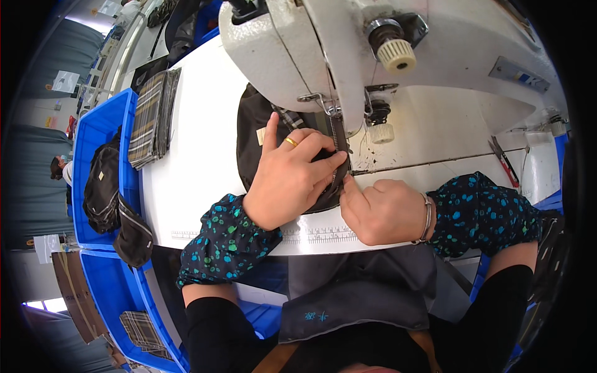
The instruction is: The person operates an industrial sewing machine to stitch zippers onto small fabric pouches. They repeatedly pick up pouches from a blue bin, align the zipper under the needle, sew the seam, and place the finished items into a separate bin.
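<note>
Two bare hands work at one white sewing machine, which fills the top of the frame. One dark cloth piece with one metal zip lies on the white bench at the centre, beneath the needle area. The left hand, wearing one gold ring, rests on the cloth with its forefinger stretched out and thumb at the zip; whether its grip pinches or only presses cannot be told. The right hand, with one bracelet, has a narrow grip, thumb and forefinger closed on the zip's lower end. Two patterned sleeve covers wrap the forearms. One ruler scale runs along the bench's lower edge. At right lies one pair of red-handled snips. Two blue bins stand at left: the upper bin holds dark cloth, the lower bin plaid pieces. One plaid stack sits beside the upper one.
</note>
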A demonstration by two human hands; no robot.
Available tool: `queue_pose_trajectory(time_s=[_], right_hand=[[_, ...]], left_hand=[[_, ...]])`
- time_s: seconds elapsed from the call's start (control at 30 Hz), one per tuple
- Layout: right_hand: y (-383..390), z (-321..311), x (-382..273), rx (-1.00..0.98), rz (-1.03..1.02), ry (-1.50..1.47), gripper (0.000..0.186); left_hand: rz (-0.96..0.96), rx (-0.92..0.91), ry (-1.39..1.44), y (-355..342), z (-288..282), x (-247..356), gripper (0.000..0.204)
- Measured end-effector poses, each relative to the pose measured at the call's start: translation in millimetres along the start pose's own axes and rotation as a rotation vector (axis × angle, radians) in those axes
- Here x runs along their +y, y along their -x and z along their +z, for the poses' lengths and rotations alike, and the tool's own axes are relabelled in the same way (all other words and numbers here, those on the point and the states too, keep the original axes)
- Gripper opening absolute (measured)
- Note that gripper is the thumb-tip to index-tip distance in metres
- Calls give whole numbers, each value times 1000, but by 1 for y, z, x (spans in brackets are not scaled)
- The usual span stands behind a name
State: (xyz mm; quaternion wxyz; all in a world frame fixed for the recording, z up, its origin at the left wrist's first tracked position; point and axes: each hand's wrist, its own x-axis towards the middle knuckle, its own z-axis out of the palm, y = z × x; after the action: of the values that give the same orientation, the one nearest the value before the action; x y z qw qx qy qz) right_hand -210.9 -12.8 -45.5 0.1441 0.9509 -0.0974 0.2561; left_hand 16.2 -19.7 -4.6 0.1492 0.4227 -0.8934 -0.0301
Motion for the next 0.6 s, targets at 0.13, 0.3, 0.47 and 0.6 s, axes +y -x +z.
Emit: queue_pose_trajectory(time_s=[0.13, 0.3, 0.47, 0.6], right_hand=[[-1, -1, 1, -10, -7, -10, 24], [-2, 3, 2, 3, 8, -6, 23], [-4, 11, 14, -27, 71, 30, 24], [-5, 14, 20, -9, 98, -9, 23]], left_hand=[[3, -7, -9, -2, 1, 1, 24], [6, -9, -22, -5, -1, -1, 24], [-32, 31, -14, -13, 7, -17, 26], [-27, 58, -39, -14, 9, -24, 28]])
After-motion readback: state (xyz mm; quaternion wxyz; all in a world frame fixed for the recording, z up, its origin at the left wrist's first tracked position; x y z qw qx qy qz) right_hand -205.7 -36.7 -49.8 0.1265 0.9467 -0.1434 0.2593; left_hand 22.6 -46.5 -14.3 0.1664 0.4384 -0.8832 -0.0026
